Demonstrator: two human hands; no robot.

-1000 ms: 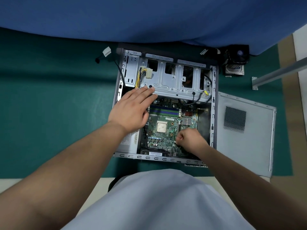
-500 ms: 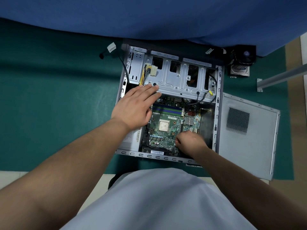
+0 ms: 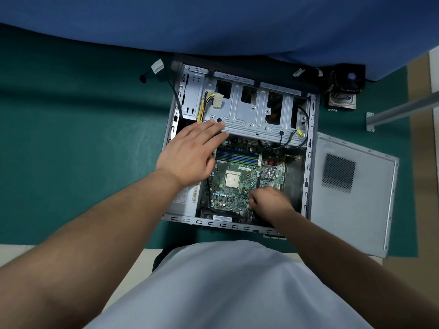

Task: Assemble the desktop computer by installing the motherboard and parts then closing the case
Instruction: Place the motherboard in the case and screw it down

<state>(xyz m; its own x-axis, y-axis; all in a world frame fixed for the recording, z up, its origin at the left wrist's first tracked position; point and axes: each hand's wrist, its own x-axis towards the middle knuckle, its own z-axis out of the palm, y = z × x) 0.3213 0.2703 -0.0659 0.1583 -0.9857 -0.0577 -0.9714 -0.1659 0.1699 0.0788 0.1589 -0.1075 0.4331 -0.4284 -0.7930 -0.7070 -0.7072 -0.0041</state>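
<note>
Pressing with the flat left hand [image 3: 190,154] while the curled right hand [image 3: 270,203], contents unseen, could flex the motherboard [image 3: 237,186].

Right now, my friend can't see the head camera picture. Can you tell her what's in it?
A person leans over an open computer case, left hand flat by the motherboard, right hand curled at its near corner. The side panel lies beside it on a green mat.
</note>
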